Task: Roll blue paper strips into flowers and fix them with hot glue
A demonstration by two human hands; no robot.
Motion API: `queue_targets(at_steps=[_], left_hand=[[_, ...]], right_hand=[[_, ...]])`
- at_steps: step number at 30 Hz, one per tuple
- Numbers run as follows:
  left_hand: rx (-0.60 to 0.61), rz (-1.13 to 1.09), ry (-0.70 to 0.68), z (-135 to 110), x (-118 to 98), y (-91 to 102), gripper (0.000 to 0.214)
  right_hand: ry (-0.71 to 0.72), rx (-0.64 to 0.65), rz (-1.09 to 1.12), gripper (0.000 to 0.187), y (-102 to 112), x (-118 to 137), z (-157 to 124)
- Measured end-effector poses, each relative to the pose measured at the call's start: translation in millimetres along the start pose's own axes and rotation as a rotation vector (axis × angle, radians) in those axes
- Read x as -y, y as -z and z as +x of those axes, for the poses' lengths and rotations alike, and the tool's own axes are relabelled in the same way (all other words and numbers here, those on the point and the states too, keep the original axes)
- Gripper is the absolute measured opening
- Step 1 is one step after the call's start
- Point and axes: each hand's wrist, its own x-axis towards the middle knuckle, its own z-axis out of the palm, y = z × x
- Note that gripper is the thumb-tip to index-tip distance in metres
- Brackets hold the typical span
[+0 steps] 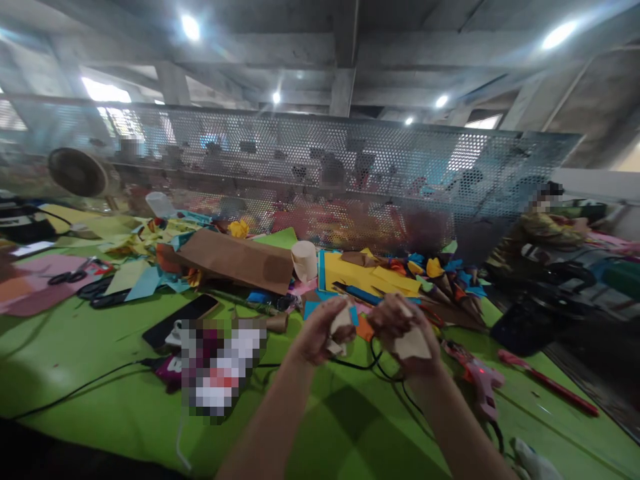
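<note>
Both of my hands are raised over the green table, a short gap apart. My left hand (320, 333) is closed around a pale cream piece (341, 323) that looks like paper. Another pale cream piece (414, 343), also paper-like, sits in the palm of my right hand (403, 323), whose fingers are curled and somewhat blurred. Black cables (377, 363) run over the table beneath and between the hands. Just beyond them lie yellow paper sheets (370, 273) and a blue pen-like tool (363, 293). To the right of my right hand is a pink glue gun (480, 380) with a red light.
A phone (183, 320), a power strip (170, 367) and scissors (70, 275) lie left on the green table (100, 400). Brown paper (235, 257) and a cream roll (304, 260) stand behind. A red stick (560, 390) lies right. A perforated metal screen (280, 173) closes the back; another person (540, 227) sits far right.
</note>
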Motion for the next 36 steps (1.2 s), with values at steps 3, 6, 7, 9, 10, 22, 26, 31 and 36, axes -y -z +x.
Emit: queue_targets(at_steps=[3,6,7,9,10,22,26,31,36], left_hand=[[-0.042,-0.137,-0.145,4,-12,4.1,0.038],[-0.141,-0.182,-0.189,9,-20,10.0,0.034],[-0.178,-0.189,-0.193,11,-21,12.2,0.034],[-0.274,-0.206,-0.198,15,-21,16.7,0.033],[-0.325,-0.214,-0.199,17,-19,19.1,0.031],[-0.378,-0.115,-0.208,31,9,30.2,0.033],[-0.271,0.019,-0.184,27,20,16.1,0.037],[-0.299,0.164,-0.142,17,17,-2.8,0.040],[-0.372,0.344,-0.139,-9,8,-6.4,0.046]], right_hand=[[0.032,-0.166,-0.040,0.047,13,4,13],[-0.016,-0.273,-0.267,0.038,21,-16,41],[-0.041,-0.273,-0.314,0.037,21,-26,53],[-0.081,-0.261,-0.417,0.036,18,-48,76],[-0.096,-0.255,-0.471,0.036,16,-57,87],[-0.027,0.034,-0.747,0.033,-5,-45,50],[0.000,-0.077,-0.715,0.030,-3,-40,28],[-0.005,-0.174,-0.571,0.030,11,-27,-1],[-0.047,-0.228,-0.452,0.037,18,-19,-39]])
